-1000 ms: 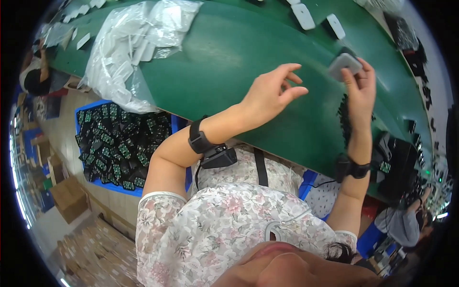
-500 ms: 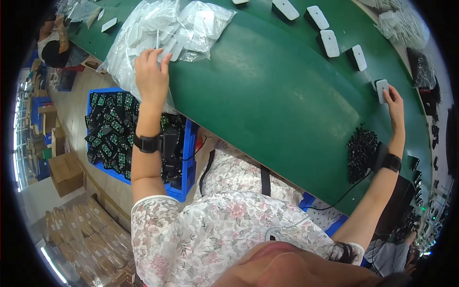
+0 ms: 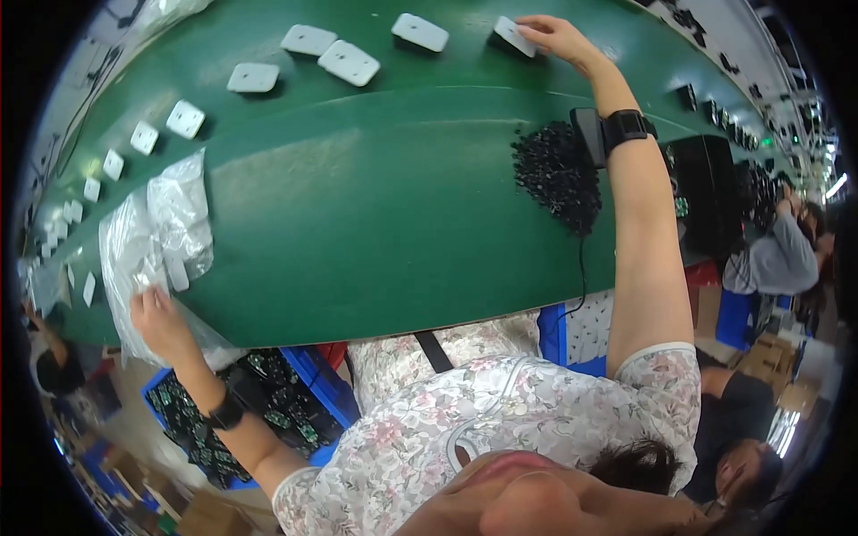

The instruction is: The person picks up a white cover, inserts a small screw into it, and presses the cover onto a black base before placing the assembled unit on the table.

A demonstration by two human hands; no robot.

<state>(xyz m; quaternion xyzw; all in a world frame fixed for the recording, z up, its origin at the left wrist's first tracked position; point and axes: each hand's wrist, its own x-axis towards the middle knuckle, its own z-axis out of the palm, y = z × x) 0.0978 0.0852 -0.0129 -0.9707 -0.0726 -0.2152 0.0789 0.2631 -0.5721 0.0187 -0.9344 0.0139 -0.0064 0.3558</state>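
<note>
At the far right of the green table [image 3: 375,214], my right hand [image 3: 559,40] is closed with its fingertips on the edge of a small box with a white lid and black sides [image 3: 514,37]. Far to the left, my left hand [image 3: 165,326] reaches to a clear plastic bag [image 3: 183,210] holding white flat pieces. Its fingers are pinched together there; what lies between them is too small to make out. One white piece [image 3: 177,274] shows beside these fingers. Each wrist wears a black band.
More white-lidded boxes [image 3: 420,33] form a curved row along the table's far side. A heap of small black parts [image 3: 559,174] lies near my right forearm. Below the table edge stands a blue crate [image 3: 326,393] of black parts with green circuit boards. Co-workers [image 3: 773,255] sit at both sides.
My view has turned, so the table now looks more level. My right hand stays at a white-lidded box and my left hand stays at the bag, where fewer white pieces now show.
</note>
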